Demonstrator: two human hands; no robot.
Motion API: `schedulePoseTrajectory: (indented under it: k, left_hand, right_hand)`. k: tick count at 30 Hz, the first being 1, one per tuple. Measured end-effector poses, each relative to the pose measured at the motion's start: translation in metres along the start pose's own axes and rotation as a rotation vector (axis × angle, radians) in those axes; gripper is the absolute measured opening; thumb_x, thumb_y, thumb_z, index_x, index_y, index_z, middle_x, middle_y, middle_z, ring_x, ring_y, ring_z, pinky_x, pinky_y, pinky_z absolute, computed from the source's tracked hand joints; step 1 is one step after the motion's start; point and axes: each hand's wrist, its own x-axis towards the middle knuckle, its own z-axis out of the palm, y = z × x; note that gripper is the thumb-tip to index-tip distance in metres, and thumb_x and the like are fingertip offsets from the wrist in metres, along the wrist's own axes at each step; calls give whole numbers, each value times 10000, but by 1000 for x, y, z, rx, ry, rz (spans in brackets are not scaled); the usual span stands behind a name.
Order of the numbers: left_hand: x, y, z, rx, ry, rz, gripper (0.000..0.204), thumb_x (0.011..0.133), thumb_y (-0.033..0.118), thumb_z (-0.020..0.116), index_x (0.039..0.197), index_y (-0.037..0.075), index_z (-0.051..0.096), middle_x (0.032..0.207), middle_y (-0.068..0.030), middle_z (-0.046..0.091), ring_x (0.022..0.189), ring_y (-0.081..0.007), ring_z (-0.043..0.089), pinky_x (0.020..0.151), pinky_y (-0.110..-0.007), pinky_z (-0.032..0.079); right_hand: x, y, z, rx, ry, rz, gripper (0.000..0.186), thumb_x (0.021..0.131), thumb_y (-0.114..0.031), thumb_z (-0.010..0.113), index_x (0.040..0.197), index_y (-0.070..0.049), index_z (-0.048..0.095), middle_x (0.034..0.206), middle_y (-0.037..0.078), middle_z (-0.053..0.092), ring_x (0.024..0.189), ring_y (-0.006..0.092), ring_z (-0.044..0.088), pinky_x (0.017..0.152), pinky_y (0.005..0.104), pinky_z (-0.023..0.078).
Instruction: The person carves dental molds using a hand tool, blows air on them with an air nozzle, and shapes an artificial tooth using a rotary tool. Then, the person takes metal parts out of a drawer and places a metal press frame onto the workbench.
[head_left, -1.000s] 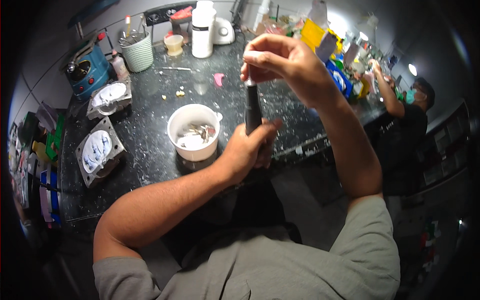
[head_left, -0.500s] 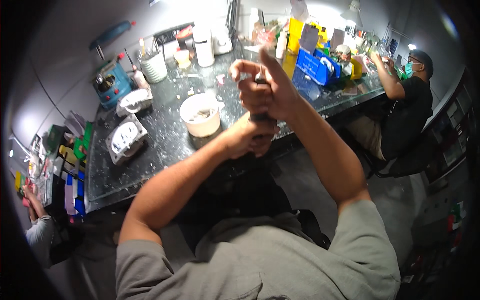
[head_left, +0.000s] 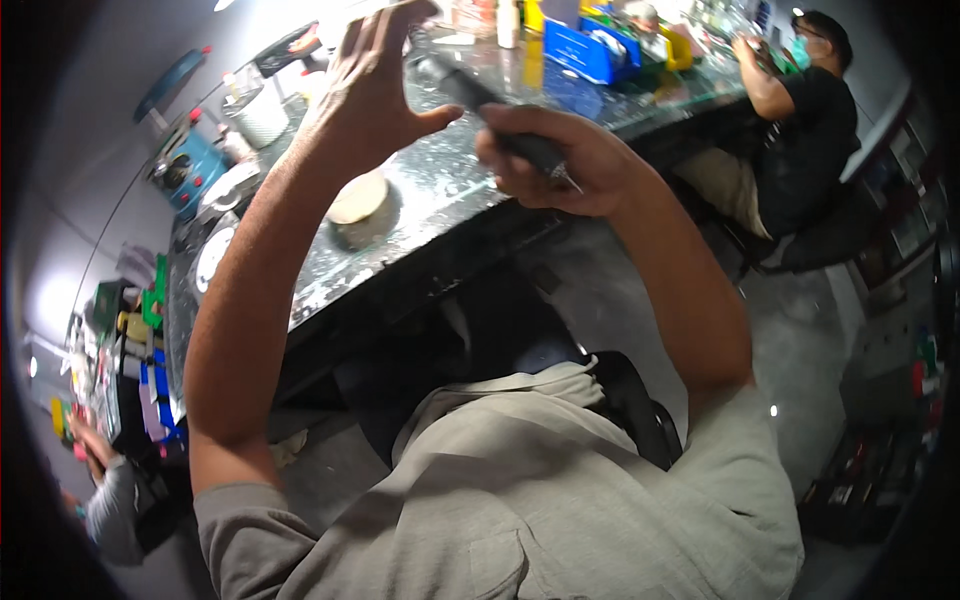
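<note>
A black cylindrical tool (head_left: 490,108) with paler, metallic-looking ends slants up and left in my right hand (head_left: 575,160). The fingers and thumb wrap its lower part; motion blur hides its exact kind. My left hand (head_left: 365,90) is raised near the tool's far end, thumb and fingers spread wide in a C shape. It appears to hold nothing, though its fingertips are blurred near the top edge. Below the left hand, a pale round tub (head_left: 358,205) stands on the dark table (head_left: 440,205), partly covered by my left forearm.
White casts in metal holders (head_left: 212,255) lie behind my left forearm. Beyond them are a blue machine (head_left: 182,175) and a ribbed white cup (head_left: 258,115). Blue bins (head_left: 590,55) stand at the far right. A masked person (head_left: 810,130) sits there; another person (head_left: 110,500) is at far left.
Both hands were stacked around the upright tool. My left hand has let go and moved up and left; my right hand now holds the tool tilted. The view has shifted and turned.
</note>
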Motion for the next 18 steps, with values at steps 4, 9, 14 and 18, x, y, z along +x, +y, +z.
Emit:
schedulePoseTrajectory:
  k: [4,9,14,18]
  left_hand:
    - [-58,-53,-5,53,-558,-394,1083,621,577,859,1422,18,390,1416,-261,424,1322,-441,400,1095,-500,361]
    - [-84,-56,-21,-148,-779,-705,1029,621,512,854,1440,64,422,1390,-257,488,1287,-373,490,1088,-407,400]
    - [-62,-114,-38,-27,-493,-790,915,622,467,872,1337,21,516,1269,-227,595,1179,-352,577,1012,-372,466]
    - [-73,-211,-30,354,-502,-766,1025,618,517,866,1418,35,445,1378,-239,513,1269,-367,511,1073,-433,415]
  right_hand:
    - [31,4,-42,199,-135,-182,292,976,-379,601,930,-92,632,660,-36,523,507,42,433,379,164,296]
    - [107,-1,-94,15,145,-350,224,900,-231,699,1083,-115,644,725,-71,558,595,13,496,467,170,340]
    - [199,20,-118,-444,320,-276,289,926,-337,690,1145,-168,604,998,32,714,903,99,669,634,251,499]
    - [266,49,-107,-434,81,-283,285,956,-246,661,1157,-58,585,994,59,680,918,99,639,740,255,534]
